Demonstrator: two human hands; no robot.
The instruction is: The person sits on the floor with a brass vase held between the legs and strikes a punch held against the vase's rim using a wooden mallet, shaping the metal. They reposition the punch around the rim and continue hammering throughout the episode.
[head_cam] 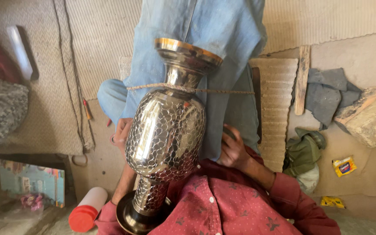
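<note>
A large shiny metal vase, engraved with a scale pattern and rimmed in brass, lies tilted across my lap. Its foot rests against my red shirt and its mouth points away over my blue trousers. A thin rope is stretched tight around its neck. My left hand presses against the vase's left flank, its fingers partly hidden behind the metal. On the vase's right side, my right hand is curled around a small dark tool.
A woven mat covers the floor ahead. A ribbed wooden board, a wooden stick, grey cloth and a stone block lie to the right. A red-capped white bottle and a colourful box sit at lower left.
</note>
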